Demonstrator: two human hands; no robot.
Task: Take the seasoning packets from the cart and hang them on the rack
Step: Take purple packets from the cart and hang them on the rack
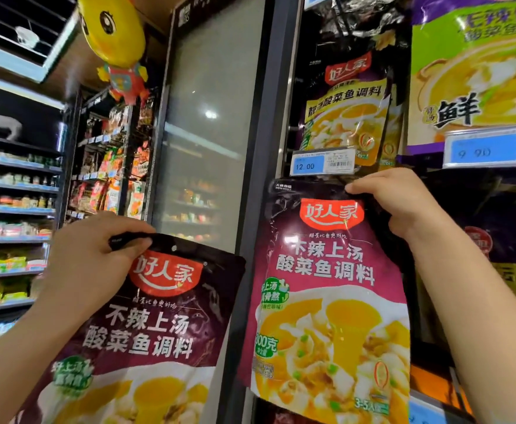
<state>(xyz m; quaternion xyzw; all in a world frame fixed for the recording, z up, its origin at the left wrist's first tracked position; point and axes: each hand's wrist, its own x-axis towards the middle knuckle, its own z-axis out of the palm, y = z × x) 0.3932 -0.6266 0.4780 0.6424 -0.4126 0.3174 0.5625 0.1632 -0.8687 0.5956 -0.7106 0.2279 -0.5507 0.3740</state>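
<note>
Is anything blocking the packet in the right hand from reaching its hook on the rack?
Nothing visible blocks it. The right hand pinches the right packet by its top edge, right under the 12.00 price tag. The hook itself is hidden behind the tag and packet. The left hand holds the second packet off to the left.

The glossy dark-purple seasoning packet on the left [146, 325] carries a red oval logo, white lettering and a yellow-and-white soup print. The matching purple packet on the right [330, 301] adds a green badge and green flecks. The hanging purple packet above [346, 108] bears a yellow band. The blue-and-white price tag [322, 163] shows dark digits. The yellow balloon [111, 26] has a black eye.
</note>
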